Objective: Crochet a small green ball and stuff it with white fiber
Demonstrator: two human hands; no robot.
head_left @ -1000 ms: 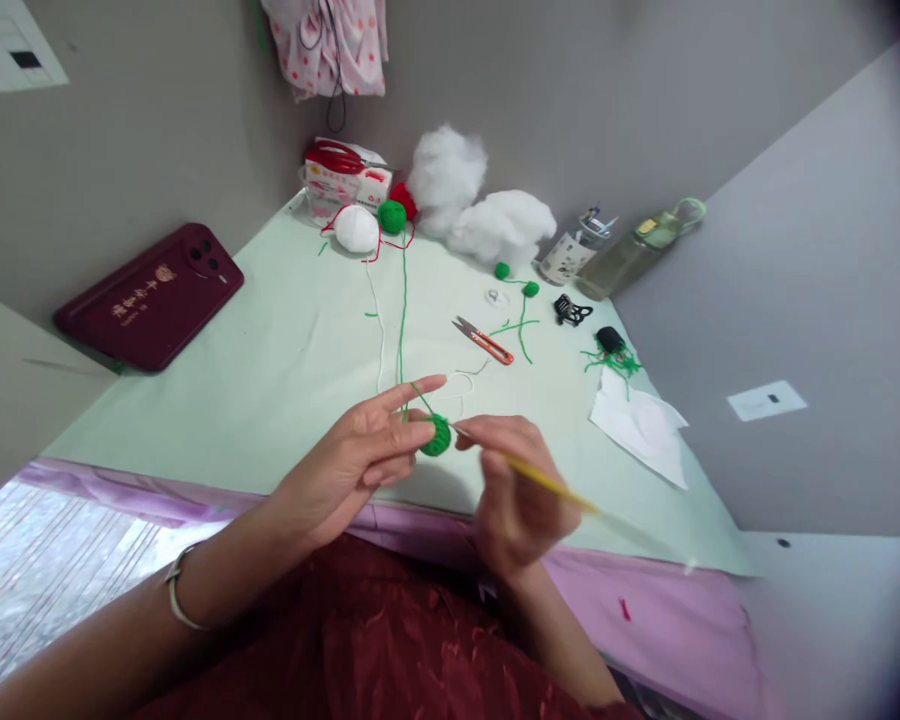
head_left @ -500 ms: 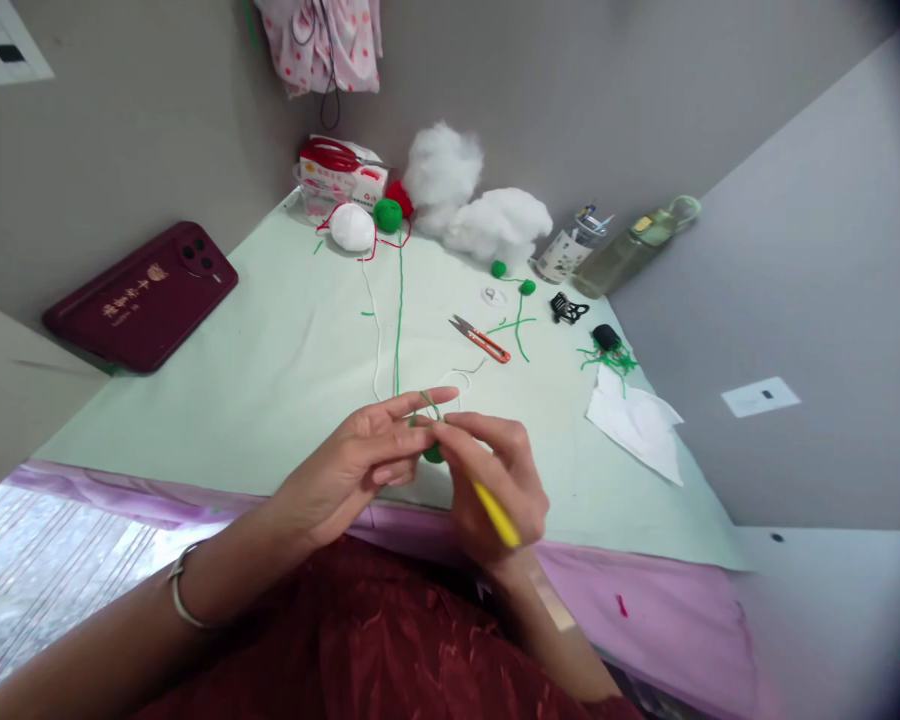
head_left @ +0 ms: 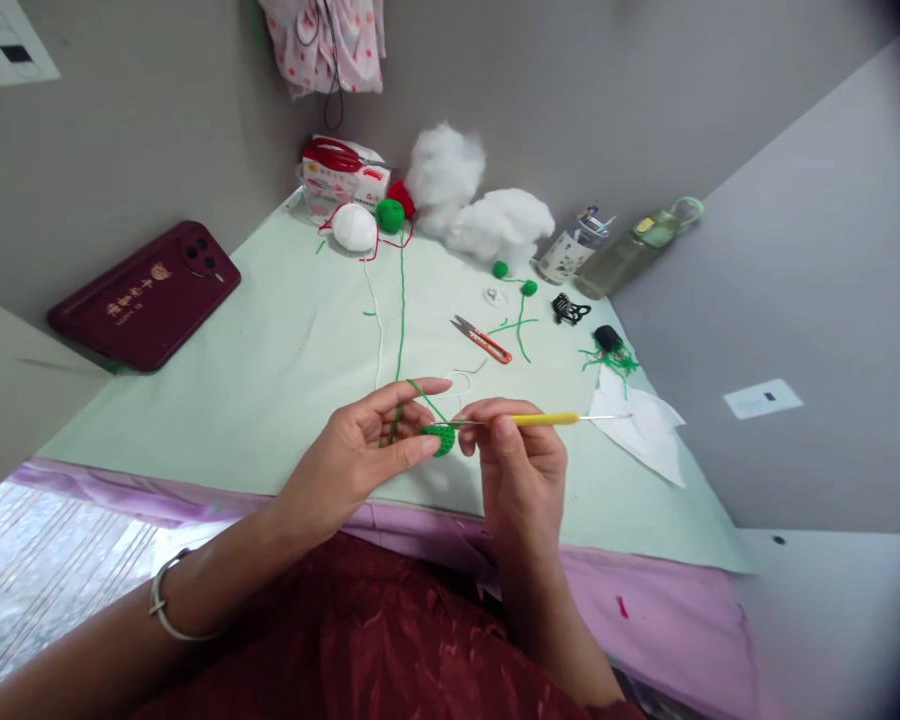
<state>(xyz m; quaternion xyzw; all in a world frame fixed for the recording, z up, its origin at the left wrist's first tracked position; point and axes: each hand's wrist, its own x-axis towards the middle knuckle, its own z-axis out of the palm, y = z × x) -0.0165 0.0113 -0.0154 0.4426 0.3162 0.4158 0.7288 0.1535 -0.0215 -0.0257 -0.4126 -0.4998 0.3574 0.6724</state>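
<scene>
While the left hand (head_left: 356,440) pinches a small, round, dark-green crocheted yarn piece (head_left: 442,441) btwn thumb & fingers, its index finger is stretched out to the right w/ a thin green yarn strand (head_left: 400,330) looped over it, running taut down to the piece. Right hand (head_left: 525,455) grips a slim, yellow-handled metal crochet hook (head_left: 546,420) btwn thumb & fingers; hook lies approx. level, left end at the top of the green piece, bare metal right end pointing toward a creased white paper sheet (head_left: 649,450). Can't tell if the tip is inside a stitch. Piece is held at the near side, about mid-scene, above a pale-green table cover (head_left: 307,340). Strand trails far to a round green yarn ball (head_left: 390,216), w/ a white yarn ball (head_left: 354,228) just left & a partly hidden red yarn ball (head_left: 403,198) behind. Far left of those: red-handled scissors (head_left: 332,154) atop a white-and-red printed box (head_left: 375,185). Fluffy white stuffing (head_left: 504,225) sits far side, right of the balls. Orange-handled thread snips (head_left: 491,343) lie beyond the hands, w/ a black plastic claw clip (head_left: 570,309) farther right. Dark-red phone-shaped item (head_left: 146,295) is at left, propped nr the wall.
</scene>
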